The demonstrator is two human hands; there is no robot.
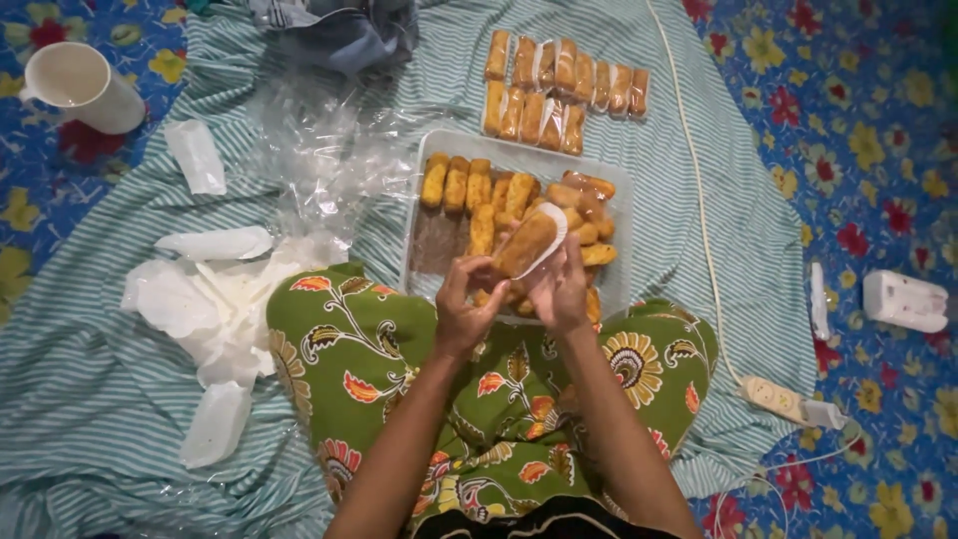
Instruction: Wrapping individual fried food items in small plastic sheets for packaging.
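Both my hands meet over the near edge of a clear tray [621,190] of golden fried rolls. My left hand [465,307] and my right hand [562,289] together hold one fried roll [526,244] that sits in a small white paper liner. More unwrapped rolls [479,190] lie in rows and in a pile inside the tray. Beyond the tray, several rolls wrapped in clear plastic [559,90] lie in two rows on the striped cloth [90,399].
White paper liners [215,319] and a heap of clear plastic bags [319,150] lie to my left. A white mug [80,88] stands at far left. A power strip [783,399] with its cord and a white box [904,300] lie at right. My knees carry green floral fabric [349,339].
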